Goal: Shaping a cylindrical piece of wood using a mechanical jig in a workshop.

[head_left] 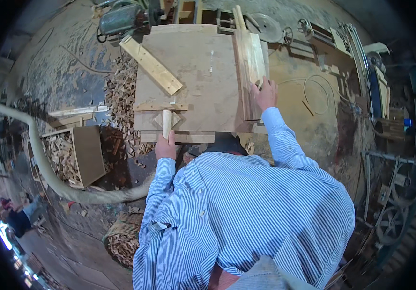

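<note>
Head view: our left hand (165, 146) wraps the wooden stick (167, 122) by its near end, at the desk (200, 82)'s near-left corner; our right hand (266, 94), fingers bent, touches the pale plank (254, 60) along the right edge, grip unclear. We judge the stick light, stiff, best held there.

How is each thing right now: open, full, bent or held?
Left hand: closed around the wooden piece
Right hand: touching the wooden boards
Plank: lying slanted on the table
Box: open, filled with wood scraps
Basket: open, filled with wood chunks
Hose: bent in a curve
</note>
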Motion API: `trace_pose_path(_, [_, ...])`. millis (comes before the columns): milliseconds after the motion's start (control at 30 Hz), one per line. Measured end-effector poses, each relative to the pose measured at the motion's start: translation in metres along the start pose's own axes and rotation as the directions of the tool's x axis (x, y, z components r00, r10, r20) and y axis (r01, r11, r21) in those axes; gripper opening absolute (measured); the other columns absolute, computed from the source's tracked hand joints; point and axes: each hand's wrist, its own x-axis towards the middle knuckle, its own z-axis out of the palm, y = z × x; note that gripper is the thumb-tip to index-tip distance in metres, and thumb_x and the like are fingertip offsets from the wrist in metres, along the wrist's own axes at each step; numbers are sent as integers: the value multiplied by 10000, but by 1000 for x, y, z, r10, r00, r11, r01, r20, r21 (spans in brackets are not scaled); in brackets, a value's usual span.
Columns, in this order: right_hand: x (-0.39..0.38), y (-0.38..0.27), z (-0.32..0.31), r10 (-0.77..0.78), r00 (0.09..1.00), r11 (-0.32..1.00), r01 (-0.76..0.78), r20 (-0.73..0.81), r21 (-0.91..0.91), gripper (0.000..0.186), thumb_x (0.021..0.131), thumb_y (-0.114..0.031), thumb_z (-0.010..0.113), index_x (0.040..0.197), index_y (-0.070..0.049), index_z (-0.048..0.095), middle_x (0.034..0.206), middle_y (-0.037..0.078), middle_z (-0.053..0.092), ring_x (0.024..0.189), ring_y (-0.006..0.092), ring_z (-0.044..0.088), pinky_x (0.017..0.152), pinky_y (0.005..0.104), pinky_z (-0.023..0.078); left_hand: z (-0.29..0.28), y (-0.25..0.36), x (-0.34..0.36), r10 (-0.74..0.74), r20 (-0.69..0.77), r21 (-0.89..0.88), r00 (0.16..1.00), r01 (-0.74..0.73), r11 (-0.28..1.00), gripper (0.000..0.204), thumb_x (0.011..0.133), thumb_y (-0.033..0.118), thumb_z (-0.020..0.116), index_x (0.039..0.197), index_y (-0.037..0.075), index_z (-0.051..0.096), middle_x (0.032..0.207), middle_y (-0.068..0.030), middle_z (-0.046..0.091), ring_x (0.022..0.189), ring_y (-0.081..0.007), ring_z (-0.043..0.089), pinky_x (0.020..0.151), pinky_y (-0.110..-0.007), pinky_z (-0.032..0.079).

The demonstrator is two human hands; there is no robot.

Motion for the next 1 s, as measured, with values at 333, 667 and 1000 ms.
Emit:
trace_pose_path(333, [-15, -26, 55, -386, 922, 879, 376, 26, -294, 665, 949, -417, 667, 1450, -15, 495, 1540, 196, 436, 1499, 382, 302, 1208, 588, 245, 3, -1, 1, 20, -71, 4, 997, -20, 1000, 565, 1016, 556, 552, 951, -5, 574, 847, -306, 673, 828, -518, 658, 710, -581, 503])
trace_pose_path(667, [29, -95, 69, -189, 976, 982, 186, 107, 32, 597, 940, -389, 665, 1361, 15, 538, 1327, 227, 577, 1242, 407, 547, 1069, 502, 453, -1, -9, -2, 2, -78, 32, 997, 1, 999, 587, 1015, 570, 539, 966, -14, 575, 892, -311, 676, 866, -523, 649, 748, -585, 498])
trace_pose_path(1000, [41, -169, 99, -414, 910, 871, 387, 28, 302, 333, 872, -236, 713, 1104, -23, 607, 1059, 213, 612, 1036, 432, 594, 897, 518, 497, -4, -8, -3, -87, -40, 29, 995, 89, 996, 594, 990, 583, 565, 1054, -6, 602, 920, -312, 693, 899, -511, 666, 775, -587, 512])
